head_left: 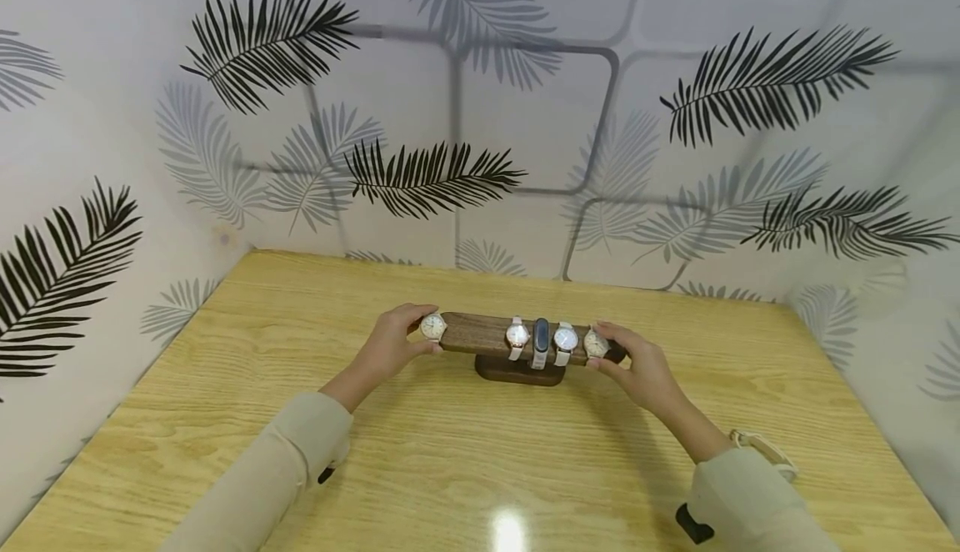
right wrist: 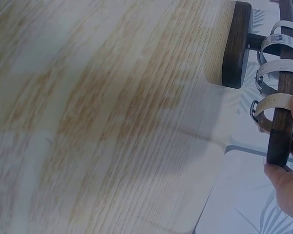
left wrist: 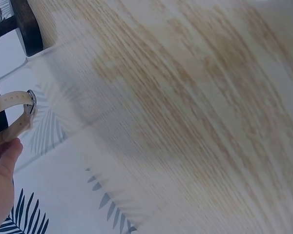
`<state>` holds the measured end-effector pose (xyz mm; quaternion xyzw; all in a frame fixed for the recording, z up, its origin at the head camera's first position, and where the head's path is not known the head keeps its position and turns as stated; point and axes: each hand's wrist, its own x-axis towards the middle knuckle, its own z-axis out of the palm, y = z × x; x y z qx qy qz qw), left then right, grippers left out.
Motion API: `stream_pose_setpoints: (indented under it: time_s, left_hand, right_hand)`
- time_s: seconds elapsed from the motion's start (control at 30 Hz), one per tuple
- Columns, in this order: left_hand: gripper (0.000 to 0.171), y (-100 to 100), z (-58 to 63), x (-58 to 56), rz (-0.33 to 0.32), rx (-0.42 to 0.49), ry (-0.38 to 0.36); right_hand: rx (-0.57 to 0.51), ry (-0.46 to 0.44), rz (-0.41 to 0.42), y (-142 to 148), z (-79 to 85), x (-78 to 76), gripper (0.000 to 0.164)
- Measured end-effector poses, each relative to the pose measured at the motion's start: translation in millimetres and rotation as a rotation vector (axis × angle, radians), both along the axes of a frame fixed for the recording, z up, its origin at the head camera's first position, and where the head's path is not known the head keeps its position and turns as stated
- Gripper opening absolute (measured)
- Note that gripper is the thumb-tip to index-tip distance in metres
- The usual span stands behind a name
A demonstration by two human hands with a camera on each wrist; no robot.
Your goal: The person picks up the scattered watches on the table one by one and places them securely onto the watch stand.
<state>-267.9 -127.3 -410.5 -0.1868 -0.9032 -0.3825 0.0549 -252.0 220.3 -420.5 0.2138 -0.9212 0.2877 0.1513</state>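
Observation:
A dark wooden watch stand has a long bar on a base. At the bar's left end, my left hand pinches a pale-faced watch between thumb and fingers. Its beige strap loops about the bar end in the left wrist view. My right hand grips the bar's right end, with thumb and fingertips at another pale-faced watch. In the right wrist view, a fingertip touches the dark bar end, beside that watch's beige strap.
Between the hands, the bar carries a white-strapped watch, a dark-screened smart band and a second white-strapped watch. The stand is on a wood-grain table. A leaf-patterned wall rises behind the table.

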Motion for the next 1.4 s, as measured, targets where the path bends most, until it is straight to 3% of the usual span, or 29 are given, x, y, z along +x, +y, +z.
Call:
stream_pose_setpoints:
  time_s: [0.43,0.77,1.03,1.17,1.4]
  left_hand:
    - [0.056,-3,-2.5,-7.0,-0.052,0.007,0.027]
    - [0.056,-5,-2.2,-6.1,-0.047,0.006,0.041]
    - [0.057,-10,6.6,-9.5,-0.08,0.031,0.012]
    - [0.058,-8,10.2,-10.6,-0.105,-0.014,0.008]
    - [0.055,-3,3.6,-10.8,-0.119,-0.018,0.003]
  right_hand:
    - [0.012,0.012,0.004,-2,3.5,0.7,0.049]
    - [0.004,0.047,0.015,-2,4.9,2.9,0.048]
    - [-0.002,0.036,0.024,-3,5.1,2.0,0.048]
    - [-0.004,0.029,0.015,-3,4.3,2.0,0.048]
    - [-0.003,0.034,0.007,-2,1.8,2.2,0.049]
